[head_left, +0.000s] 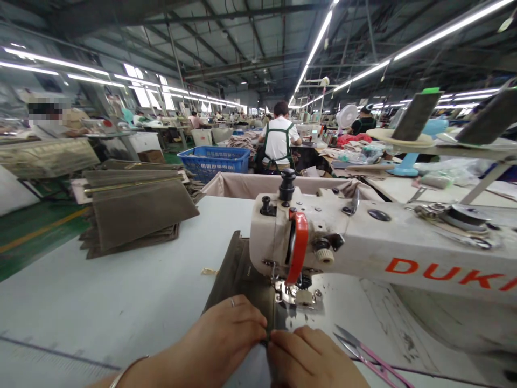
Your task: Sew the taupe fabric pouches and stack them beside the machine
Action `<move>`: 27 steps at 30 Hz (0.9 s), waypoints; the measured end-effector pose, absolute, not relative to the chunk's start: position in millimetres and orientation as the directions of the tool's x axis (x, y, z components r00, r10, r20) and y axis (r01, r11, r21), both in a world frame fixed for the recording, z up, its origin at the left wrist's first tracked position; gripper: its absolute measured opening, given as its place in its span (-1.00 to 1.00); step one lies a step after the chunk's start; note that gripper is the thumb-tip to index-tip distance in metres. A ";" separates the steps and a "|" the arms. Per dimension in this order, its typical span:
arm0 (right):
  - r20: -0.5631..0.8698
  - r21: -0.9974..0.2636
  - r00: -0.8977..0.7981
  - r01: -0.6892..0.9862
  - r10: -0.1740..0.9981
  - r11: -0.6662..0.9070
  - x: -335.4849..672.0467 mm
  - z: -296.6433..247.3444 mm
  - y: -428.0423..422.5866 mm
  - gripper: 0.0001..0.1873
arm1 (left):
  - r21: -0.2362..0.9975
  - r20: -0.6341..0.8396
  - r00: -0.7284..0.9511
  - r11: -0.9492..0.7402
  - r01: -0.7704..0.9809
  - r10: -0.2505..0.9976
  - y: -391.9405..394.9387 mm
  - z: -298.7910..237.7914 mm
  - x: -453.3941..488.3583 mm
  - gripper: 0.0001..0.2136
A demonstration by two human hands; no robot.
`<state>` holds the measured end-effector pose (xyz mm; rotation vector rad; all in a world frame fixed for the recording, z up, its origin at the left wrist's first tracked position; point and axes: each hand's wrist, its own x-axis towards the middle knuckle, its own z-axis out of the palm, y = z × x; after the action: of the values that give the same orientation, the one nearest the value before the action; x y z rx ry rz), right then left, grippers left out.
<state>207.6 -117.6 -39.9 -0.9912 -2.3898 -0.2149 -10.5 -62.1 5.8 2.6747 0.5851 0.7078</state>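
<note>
The left hand point(218, 337) and right hand point(311, 358) reach in from the bottom of the view, palms down, with their fingers angled toward each other. Both are closed around the edge of a dark olive fabric panel point(242, 275), pinching it from either side, and the fingertips point(269, 335) nearly meet at the fold. A thin ring point(232, 302) sits on one finger of the left hand, and a slim metal bangle point(127, 372) circles the left wrist. The panel runs forward from the hands and passes beneath the steel presser foot point(297, 293) of an industrial sewing machine point(363, 242), whose cream arm spans the area ahead of and to the right of the hands. Orange-red capitals on the arm read "DUKI", with the lettering point(440, 272) cut off by the frame edge. Just right of the right hand, pink-handled scissors point(363, 353) lie on the white work table point(121, 280). Farther ahead and left of the hands, a stack of olive fabric panels point(137, 210) rests on the table. Beyond it are a blue plastic crate point(214, 161) and a co-worker point(278, 137) in a white shirt and green apron, seen from behind.
</note>
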 end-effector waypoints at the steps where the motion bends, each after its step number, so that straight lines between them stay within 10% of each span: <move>1: 0.515 -0.067 -0.594 0.691 0.618 0.720 208.7 -38.0 -115.3 -0.71 | 0.396 0.392 0.788 -0.860 0.321 0.474 -59.5 5.2 -10.0 -0.79; 27: 0.435 -0.193 -0.507 0.755 0.744 0.627 209.4 -29.7 -92.3 -0.54 | 0.347 0.397 0.749 -0.842 0.413 0.531 2.5 -3.5 1.7 -0.81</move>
<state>209.4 -92.3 -29.7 -1.1783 -2.3691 -0.0293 1.7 2.5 -3.5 2.7115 0.7438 0.7213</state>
